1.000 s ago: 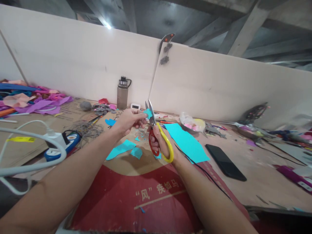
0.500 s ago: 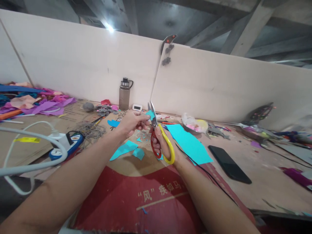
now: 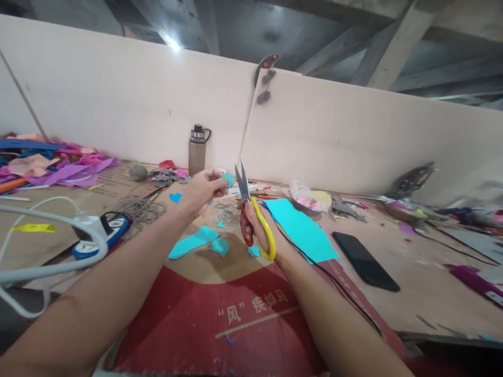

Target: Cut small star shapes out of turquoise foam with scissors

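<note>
My left hand (image 3: 204, 189) pinches a small turquoise piece (image 3: 228, 180), paper or felt, between thumb and fingers. Just to its right, my right hand (image 3: 255, 222) grips scissors (image 3: 244, 184) with one yellow and one red handle loop. Their blades point up and away, slightly parted, with a gap between them and the held piece. Below the hands lie a turquoise strip (image 3: 193, 242), a smaller turquoise scrap (image 3: 220, 246) and tiny cuttings. A large turquoise sheet (image 3: 302, 230) rests to the right of the scissors.
A red printed cardboard (image 3: 251, 319) covers the table's front. At right lies a black phone (image 3: 365, 261), beside a dark cable. A bottle (image 3: 197, 152) stands by the partition. Left are a power strip (image 3: 104, 238), a white cable, tangled string (image 3: 145, 210) and coloured scraps (image 3: 74, 170).
My left hand has drawn left, taking the turquoise piece away from the scissor blades. The scissors are turned slightly and their blades stand further apart. The whole view has shifted a little.
</note>
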A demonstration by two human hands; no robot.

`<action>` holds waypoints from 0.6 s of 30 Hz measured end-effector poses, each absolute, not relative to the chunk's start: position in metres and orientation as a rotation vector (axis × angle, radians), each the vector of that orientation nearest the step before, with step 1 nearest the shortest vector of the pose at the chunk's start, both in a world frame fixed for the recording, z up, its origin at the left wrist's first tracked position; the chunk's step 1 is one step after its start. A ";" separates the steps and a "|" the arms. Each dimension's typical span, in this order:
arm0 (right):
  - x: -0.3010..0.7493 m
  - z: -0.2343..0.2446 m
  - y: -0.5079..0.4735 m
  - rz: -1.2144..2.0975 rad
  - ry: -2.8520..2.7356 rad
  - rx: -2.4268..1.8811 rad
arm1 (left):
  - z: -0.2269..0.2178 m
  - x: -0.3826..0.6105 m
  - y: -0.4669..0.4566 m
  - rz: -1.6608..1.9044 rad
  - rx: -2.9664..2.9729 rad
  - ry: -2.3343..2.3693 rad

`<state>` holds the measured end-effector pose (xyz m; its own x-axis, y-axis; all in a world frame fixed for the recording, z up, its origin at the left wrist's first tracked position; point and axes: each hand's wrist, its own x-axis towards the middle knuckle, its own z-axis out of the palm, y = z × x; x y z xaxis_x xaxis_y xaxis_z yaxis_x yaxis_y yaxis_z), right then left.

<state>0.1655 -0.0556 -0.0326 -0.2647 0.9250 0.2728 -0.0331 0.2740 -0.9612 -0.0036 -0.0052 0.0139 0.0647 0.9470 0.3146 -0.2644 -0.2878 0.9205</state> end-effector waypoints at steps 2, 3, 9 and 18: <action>0.166 -0.032 -0.057 1.187 -1.552 -0.870 | 0.013 -0.006 -0.004 1.449 1.289 0.754; 0.167 -0.032 -0.057 1.190 -1.566 -0.875 | 0.013 -0.006 -0.003 1.441 1.291 0.746; 0.168 -0.030 -0.060 1.215 -1.633 -0.871 | 0.015 -0.009 -0.003 1.364 1.275 0.828; 0.167 -0.031 -0.058 1.225 -1.605 -0.898 | 0.018 -0.011 -0.001 1.358 1.339 0.860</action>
